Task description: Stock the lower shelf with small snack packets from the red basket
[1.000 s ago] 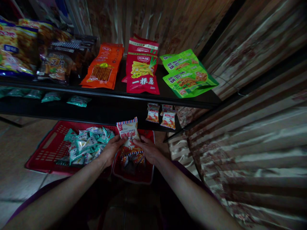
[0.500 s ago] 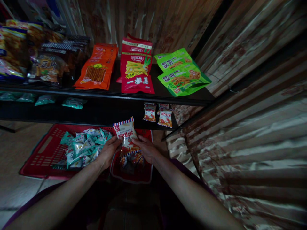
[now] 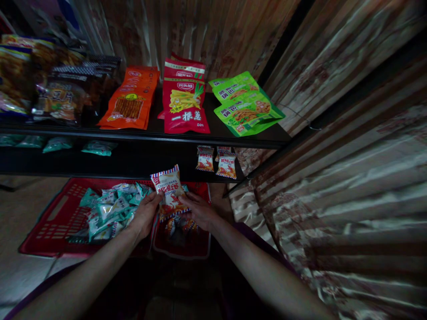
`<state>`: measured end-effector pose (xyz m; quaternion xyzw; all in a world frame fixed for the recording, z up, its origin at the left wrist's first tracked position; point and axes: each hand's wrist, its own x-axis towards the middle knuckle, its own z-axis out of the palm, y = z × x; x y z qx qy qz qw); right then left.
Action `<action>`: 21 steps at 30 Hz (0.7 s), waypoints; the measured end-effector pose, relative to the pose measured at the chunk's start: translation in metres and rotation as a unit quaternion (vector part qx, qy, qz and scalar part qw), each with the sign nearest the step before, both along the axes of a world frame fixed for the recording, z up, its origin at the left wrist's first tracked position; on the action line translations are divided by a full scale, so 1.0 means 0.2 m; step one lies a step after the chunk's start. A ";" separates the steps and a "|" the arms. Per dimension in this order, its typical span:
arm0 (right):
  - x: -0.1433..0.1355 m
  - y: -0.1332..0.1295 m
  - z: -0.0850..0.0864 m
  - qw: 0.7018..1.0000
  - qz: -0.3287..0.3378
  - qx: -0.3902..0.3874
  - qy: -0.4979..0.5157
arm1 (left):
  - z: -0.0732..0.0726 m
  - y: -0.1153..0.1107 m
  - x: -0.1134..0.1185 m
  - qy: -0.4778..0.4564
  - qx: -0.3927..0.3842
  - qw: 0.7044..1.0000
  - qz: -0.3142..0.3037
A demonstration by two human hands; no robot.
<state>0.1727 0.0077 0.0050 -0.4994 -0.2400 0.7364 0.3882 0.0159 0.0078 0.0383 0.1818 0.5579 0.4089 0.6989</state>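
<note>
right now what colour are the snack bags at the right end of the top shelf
Green bags, head view.

We're in a shop, or at least a snack display, and the black shelves (image 3: 140, 135) say so: orange packets (image 3: 130, 100), red packets (image 3: 186, 100) and green packets (image 3: 248, 106) sit grouped by kind up top. Small snack bags (image 3: 227, 165) line the lower level, and red plastic baskets (image 3: 55, 222) of more packets stand right beneath!
</note>
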 end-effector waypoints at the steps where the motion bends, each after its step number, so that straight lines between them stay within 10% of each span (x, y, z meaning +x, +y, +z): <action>1: 0.00 0.00 0.00 1.000 0.011 0.006 0.008 | 0.00 0.00 0.00 0.006 -0.003 1.000 0.007; 21: 0.01 -0.01 0.02 1.000 -0.015 0.007 0.020 | -0.08 0.01 -0.01 -0.023 0.038 0.999 -0.010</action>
